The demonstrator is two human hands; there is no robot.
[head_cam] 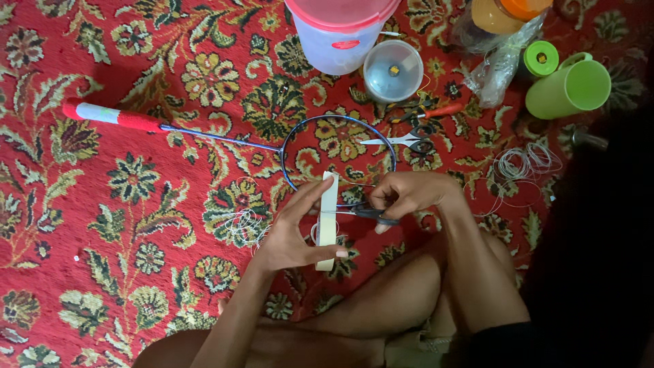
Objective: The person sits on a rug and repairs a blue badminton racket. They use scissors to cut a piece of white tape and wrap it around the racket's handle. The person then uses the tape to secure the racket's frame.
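Red carpet (102, 61), pale strip (328, 218) upright in left hand (289, 235).

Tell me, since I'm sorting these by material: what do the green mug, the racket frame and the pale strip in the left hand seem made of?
Green mug: likely plastic, with an even matte colour and a moulded handle. Racket frame: thin dark blue hoop with a slight sheen, metal or composite; I cannot tell which. Pale strip: flat, stiff and cream, held upright in the left hand; possibly wood or card.
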